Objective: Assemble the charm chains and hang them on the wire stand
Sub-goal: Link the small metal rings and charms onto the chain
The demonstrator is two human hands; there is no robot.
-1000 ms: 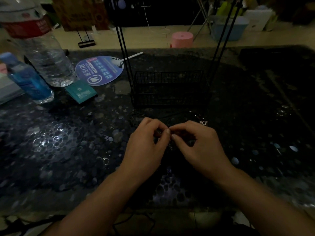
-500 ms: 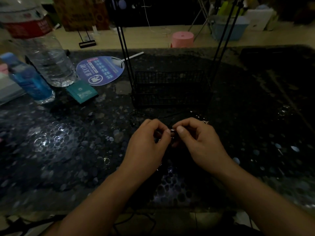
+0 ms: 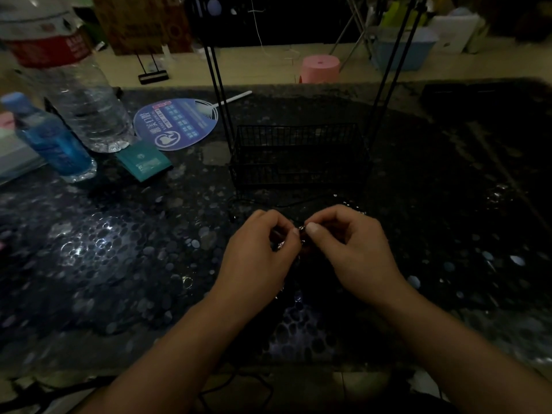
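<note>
Left hand: fingers curled, thumb and forefinger pinching one end of a charm chain. Right hand: likewise pinching the other end, thumbnail up; fingertips of both nearly touching, seemingly to join small links. Charm chain: held just above the bench, near its front edge at the middle; shows only as tiny bright glints in dim light, details too small to tell. Wire stand: black, basket base, two pairs of uprights, directly behind the hands toward the bench's far edge; no chain visibly hung.
</note>
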